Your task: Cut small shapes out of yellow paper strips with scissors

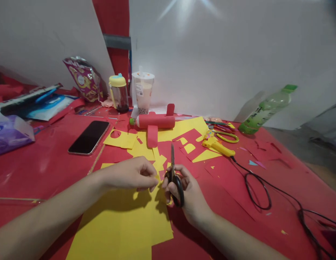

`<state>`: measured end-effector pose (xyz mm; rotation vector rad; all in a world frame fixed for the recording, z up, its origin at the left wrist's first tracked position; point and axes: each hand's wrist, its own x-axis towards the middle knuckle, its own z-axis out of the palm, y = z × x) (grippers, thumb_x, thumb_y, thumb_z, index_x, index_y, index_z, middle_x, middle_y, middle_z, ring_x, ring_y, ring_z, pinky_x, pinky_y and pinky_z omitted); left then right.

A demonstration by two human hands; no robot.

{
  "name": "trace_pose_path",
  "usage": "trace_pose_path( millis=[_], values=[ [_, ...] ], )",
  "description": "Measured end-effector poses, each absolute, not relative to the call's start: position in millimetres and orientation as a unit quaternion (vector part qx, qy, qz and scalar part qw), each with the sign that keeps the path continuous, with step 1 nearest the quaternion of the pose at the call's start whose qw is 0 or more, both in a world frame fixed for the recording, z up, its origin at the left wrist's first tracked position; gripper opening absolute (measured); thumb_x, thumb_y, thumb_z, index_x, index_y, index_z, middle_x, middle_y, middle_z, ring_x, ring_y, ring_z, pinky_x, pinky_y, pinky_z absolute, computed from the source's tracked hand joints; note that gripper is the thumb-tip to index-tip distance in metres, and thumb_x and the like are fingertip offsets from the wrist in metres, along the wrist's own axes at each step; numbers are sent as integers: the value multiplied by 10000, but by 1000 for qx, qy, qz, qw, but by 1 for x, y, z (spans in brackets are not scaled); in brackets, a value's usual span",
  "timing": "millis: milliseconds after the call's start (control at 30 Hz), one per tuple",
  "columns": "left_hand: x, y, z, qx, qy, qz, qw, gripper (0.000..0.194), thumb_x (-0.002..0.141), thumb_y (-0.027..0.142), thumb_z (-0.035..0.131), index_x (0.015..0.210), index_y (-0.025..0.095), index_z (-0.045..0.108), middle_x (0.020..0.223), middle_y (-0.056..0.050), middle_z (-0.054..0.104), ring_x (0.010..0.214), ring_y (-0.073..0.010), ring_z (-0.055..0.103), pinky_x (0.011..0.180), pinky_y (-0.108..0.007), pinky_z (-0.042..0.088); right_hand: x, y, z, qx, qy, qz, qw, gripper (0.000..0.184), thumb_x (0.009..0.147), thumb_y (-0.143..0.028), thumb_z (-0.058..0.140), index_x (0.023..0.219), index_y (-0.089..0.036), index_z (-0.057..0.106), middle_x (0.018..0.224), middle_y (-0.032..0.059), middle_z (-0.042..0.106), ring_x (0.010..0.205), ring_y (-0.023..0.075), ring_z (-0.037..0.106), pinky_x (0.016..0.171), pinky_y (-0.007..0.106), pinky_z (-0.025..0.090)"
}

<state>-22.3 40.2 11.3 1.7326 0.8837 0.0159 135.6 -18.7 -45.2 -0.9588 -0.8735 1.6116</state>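
My right hand (189, 195) is closed around the black-handled scissors (178, 191), their blades together and pointing away from me. Beside it, my left hand (138, 175) is pinched at the fingertips on a small yellow paper piece (157, 177), mostly hidden by the fingers. Both hands are over large yellow paper sheets (121, 220). Just beyond them lies a bottle wrapped in red paper (157, 121), with red strips attached and a green cap. Yellow and red paper scraps (188, 146) are scattered around it.
A phone (89, 138) lies at left. A yellow glue gun (219, 147) trails a black cord (261, 180) at right, near yellow-handled scissors (228, 137). Along the back stand a bubble tea cup (143, 94), a yellow-lidded bottle (119, 94), a snack bag (85, 79) and a leaning green bottle (266, 112).
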Motion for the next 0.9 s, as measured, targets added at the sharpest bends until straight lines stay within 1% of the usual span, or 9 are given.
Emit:
trace_pose_path(
  millis=[100, 200, 333, 433, 567, 767, 900],
  values=[
    [-20, 37, 7, 737, 364, -30, 568, 171, 669, 204, 418, 538, 143, 509, 445, 47, 416, 406, -62, 393, 402, -161, 282, 134, -20, -43, -410, -376, 669, 493, 405, 535, -243, 738, 780, -213, 416, 548, -80, 544, 398, 60, 478, 395, 183, 366],
    [-19, 35, 3, 748, 344, -49, 566, 146, 649, 185, 404, 528, 149, 476, 458, 45, 417, 434, -75, 414, 420, -169, 297, 133, -21, -42, -433, -387, 664, 471, 425, 500, -157, 735, 778, -211, 418, 561, -78, 540, 452, 64, 478, 458, 197, 385],
    [-18, 34, 0, 782, 320, -53, 532, 135, 631, 164, 401, 496, 159, 392, 465, 53, 337, 437, -66, 331, 421, -182, 263, 133, -23, -43, -468, -423, 634, 447, 424, 478, -75, 703, 801, -198, 457, 606, -61, 531, 560, 79, 483, 546, 207, 381],
    [-18, 33, -2, 812, 302, -45, 498, 155, 613, 139, 390, 476, 166, 321, 471, 53, 274, 434, -63, 259, 413, -195, 224, 132, -23, -45, -472, -444, 628, 431, 387, 496, -58, 667, 802, -197, 475, 621, -53, 529, 583, 88, 482, 554, 213, 363],
    [-17, 29, -2, 828, 299, -39, 472, 155, 578, 102, 367, 477, 174, 274, 462, 51, 236, 418, -67, 222, 385, -210, 179, 132, -23, -45, -476, -456, 624, 420, 332, 516, -60, 622, 782, -200, 480, 582, -63, 503, 561, 93, 468, 537, 218, 349],
    [-17, 28, -5, 854, 327, -22, 404, 181, 627, 124, 388, 478, 167, 295, 458, 55, 238, 412, -62, 209, 378, -207, 162, 132, -21, -44, -513, -457, 591, 424, 301, 539, -71, 582, 802, -191, 500, 577, -54, 513, 556, 100, 475, 545, 232, 369],
    [-15, 29, -9, 884, 318, 30, 342, 207, 692, 143, 390, 486, 155, 370, 450, 57, 284, 420, -57, 267, 421, -187, 214, 135, -18, -43, -536, -440, 557, 457, 301, 529, -71, 597, 794, -184, 512, 587, -48, 527, 568, 99, 483, 558, 225, 382]
  ],
)
